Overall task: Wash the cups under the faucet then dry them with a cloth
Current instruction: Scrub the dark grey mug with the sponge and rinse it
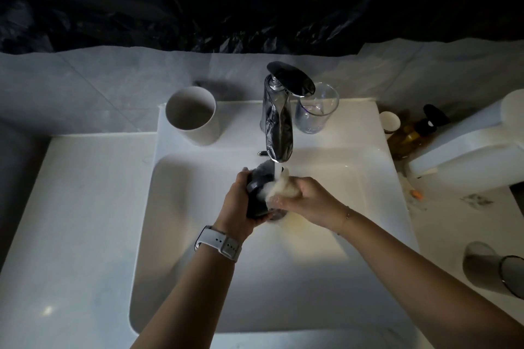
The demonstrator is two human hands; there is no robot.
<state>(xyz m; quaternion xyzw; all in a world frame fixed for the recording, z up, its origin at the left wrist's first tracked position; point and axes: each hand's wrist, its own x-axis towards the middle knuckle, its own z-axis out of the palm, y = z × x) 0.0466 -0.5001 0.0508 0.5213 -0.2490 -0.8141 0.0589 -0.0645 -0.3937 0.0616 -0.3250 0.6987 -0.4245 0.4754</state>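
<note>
Cups are spread around the white sink (pixel 198 306), and you hold one of them under the faucet (pixel 279 125). At the far left of the ledge, a white cup (pixel 192 115) stands upright with its mouth open to the top, well apart from your hands. Moving to the middle, your left hand (pixel 241 204) grips a dark cup (pixel 256 195) over the basin, with the fingers curled round its side; a white watch (pixel 218 244) sits on that wrist. The dark cup is tilted, and its mouth points toward your right side. Water runs from the chrome faucet spout directly above and falls on the cup's mouth. Your right hand (pixel 303 195) is just beside the cup and clamps a pale, wet cloth (pixel 279 190), which is pressed into the mouth of the cup. So both hands are together at the cup, each one closed on its own thing. Behind the faucet, a little to the right, a clear glass cup (pixel 317 108) stands upright on the ledge. Farther right, on the counter beside the sink, you see a small paper cup (pixel 390 120) and amber bottles (pixel 411 133) near it. At the far right edge, a grey cup (pixel 493 268) lies on its side on the counter.
</note>
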